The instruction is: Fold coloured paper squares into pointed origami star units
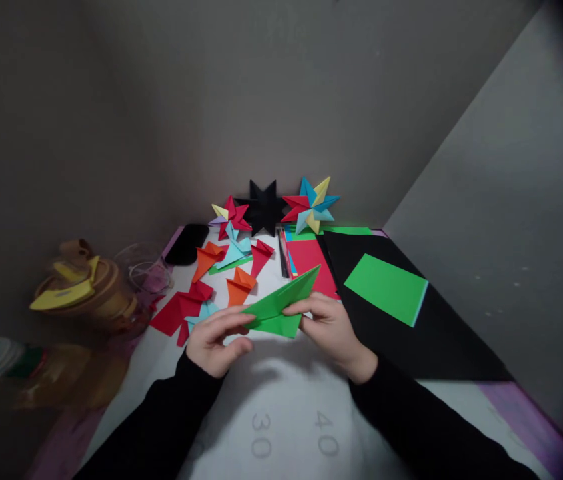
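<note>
A folded piece of green paper [281, 303] is held up between my two hands, above the white table surface. My left hand [220, 340] grips its left tip, the fingers along the edge and the thumb a little apart below. On the right side, my right hand [328, 327] pinches the paper between thumb and forefinger near its fold. One pointed corner rises to the upper right. Just beyond my left hand lie folded paper pieces: red [181, 310], orange [240, 285] and light blue [204, 313], the last partly hidden by the fingers.
Black sheets [411, 350] carry a flat stack of green paper [388, 288] at right. Star-shaped paper figures, including a black star [263, 207] and a multicoloured star [312, 205], lean against the wall. A dark phone [188, 244] lies back left; a brown pot [86, 293] stands at left.
</note>
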Tool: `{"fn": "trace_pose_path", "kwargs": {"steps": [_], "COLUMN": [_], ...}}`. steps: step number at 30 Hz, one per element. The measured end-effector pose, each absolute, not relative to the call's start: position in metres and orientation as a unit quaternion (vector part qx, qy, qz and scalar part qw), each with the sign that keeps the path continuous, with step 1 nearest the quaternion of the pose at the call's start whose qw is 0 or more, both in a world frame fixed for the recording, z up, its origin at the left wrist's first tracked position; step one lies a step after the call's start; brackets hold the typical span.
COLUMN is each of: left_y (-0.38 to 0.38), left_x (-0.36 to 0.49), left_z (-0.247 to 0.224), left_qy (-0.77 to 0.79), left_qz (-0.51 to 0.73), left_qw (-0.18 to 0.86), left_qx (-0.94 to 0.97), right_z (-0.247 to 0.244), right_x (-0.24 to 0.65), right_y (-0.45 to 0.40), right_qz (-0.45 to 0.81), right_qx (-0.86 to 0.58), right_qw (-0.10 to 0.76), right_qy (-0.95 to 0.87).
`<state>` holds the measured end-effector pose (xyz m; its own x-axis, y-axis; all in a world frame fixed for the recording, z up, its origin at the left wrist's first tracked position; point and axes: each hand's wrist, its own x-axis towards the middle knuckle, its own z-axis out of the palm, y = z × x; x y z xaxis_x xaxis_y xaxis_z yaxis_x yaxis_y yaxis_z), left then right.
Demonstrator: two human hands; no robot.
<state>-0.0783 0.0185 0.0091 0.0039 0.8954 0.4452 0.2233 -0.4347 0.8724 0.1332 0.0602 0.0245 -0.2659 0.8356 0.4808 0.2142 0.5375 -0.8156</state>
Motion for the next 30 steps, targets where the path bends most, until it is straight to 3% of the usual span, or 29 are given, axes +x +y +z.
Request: {"fn": "trace_pose_path", "kwargs": {"steps": [3, 6, 20, 26, 30], "left_y": [0.015, 0.011, -0.003, -0.009, -0.010], "left_x": [-0.087, -0.092, -0.085, -0.086, -0.085], "left_z": [0.020, 0.027, 0.052, 0.053, 0.055], "left_qy": [0.429, 0.436, 0.326, 0.412, 0.379], "left_qz": [0.495, 0.453, 0.495, 0.452, 0.478], "left_qw": [0.144, 0.091, 0.088, 0.146, 0.150], "left_qx": [0.742, 0.773, 0.800, 0.777, 0.778], "right_z": [0.028, 0.027, 0.036, 0.030, 0.023], "right_x": [0.135, 0.134, 0.127, 0.127, 0.125], "right_y": [0.058, 0.054, 0.033, 0.026, 0.020], "right_qz": [0.341, 0.364, 0.342, 0.334, 0.350], "right_qx": [-0.355, -0.349, -0.264, -0.283, -0.291], "right_qw": [0.500, 0.508, 0.558, 0.583, 0.598], "right_qy": [-0.712, -0.698, -0.709, -0.685, -0.660]}}
